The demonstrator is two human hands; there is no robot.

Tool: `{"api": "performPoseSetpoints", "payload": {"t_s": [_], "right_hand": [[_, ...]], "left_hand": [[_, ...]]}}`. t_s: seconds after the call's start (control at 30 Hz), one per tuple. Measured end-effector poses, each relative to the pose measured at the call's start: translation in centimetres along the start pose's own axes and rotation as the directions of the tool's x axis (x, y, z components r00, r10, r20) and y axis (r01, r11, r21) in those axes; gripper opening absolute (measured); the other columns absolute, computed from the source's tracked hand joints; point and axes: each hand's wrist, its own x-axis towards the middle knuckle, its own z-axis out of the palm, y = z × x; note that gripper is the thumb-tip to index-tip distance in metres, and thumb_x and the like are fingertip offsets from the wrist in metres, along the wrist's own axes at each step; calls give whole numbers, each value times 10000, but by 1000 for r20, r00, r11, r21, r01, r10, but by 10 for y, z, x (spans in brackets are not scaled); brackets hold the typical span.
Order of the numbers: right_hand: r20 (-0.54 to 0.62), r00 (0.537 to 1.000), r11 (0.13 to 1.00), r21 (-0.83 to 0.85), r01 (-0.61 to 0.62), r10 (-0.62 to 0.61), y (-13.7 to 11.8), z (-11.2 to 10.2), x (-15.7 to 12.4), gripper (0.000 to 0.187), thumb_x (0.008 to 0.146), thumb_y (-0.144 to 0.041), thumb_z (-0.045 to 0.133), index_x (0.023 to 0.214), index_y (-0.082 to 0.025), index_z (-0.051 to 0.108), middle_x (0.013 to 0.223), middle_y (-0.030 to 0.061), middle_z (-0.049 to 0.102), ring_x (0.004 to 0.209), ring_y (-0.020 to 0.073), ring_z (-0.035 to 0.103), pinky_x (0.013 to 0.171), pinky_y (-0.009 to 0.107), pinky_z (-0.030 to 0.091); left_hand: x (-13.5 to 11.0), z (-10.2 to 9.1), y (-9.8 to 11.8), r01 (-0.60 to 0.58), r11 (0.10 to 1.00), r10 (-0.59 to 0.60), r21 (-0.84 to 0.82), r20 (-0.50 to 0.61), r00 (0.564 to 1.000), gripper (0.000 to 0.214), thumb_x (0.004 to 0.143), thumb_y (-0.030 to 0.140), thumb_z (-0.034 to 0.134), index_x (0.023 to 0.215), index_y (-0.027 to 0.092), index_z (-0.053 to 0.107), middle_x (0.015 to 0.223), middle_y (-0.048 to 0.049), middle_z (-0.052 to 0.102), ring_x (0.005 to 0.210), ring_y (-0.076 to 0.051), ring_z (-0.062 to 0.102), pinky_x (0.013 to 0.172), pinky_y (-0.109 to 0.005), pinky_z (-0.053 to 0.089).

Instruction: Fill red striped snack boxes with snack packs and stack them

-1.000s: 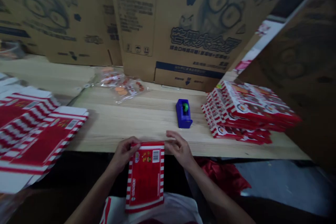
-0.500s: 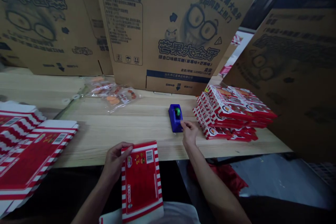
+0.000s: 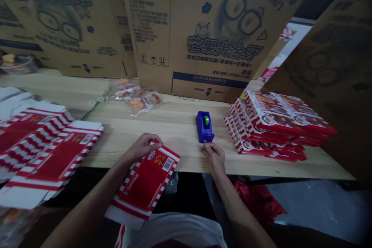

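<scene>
My left hand [image 3: 144, 146] is closed on the top end of a flat red carton [image 3: 148, 176] with white stripes and a barcode. The carton slants over my lap, with a white flap at its lower end. My right hand [image 3: 215, 157] is pinched at the near end of a blue tape dispenser [image 3: 205, 128], which carries a green roll. Thumb and forefinger meet just below the dispenser's front edge; whatever lies between them is too small to make out.
Filled red-and-white boxes [image 3: 276, 124] are stacked at the right. Flat cartons [image 3: 58, 155] overlap at the left. Clear packets of orange pieces [image 3: 139, 99] lie toward the back. Large brown cardboard boxes [image 3: 186, 62] wall off the table's [image 3: 174, 124] far side. A red bag [image 3: 258, 201] is below the table.
My right hand has shifted from the dispenser's side to just below its front edge, still pinched. The carton in my left hand has tilted from nearly upright to a slant. The view has shifted left.
</scene>
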Motion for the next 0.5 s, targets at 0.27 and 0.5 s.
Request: {"api": "performPoseSetpoints", "payload": {"t_s": [0.27,0.5], "right_hand": [[812,582,843,-339,417,38,-53,78,-20,187,726,-250,709,578,-163,633,669,4,577,650,132,533,613,248,391],[813,504,823,-482,302,291,-41,113,-5,288,611,-396,803,691,-163,653,596,-28,607,533,121,504,496,224,337]], "left_hand": [[3,15,-3,-23,999,18,40,124,992,213,694,324,665,719,116,703,591,2,608,559,-112,490,545,-202,373],[-31,-11,7,-107,994,108,-23,69,992,253,763,390,657,747,146,726,693,-45,654,651,-160,568,638,-242,426]]}}
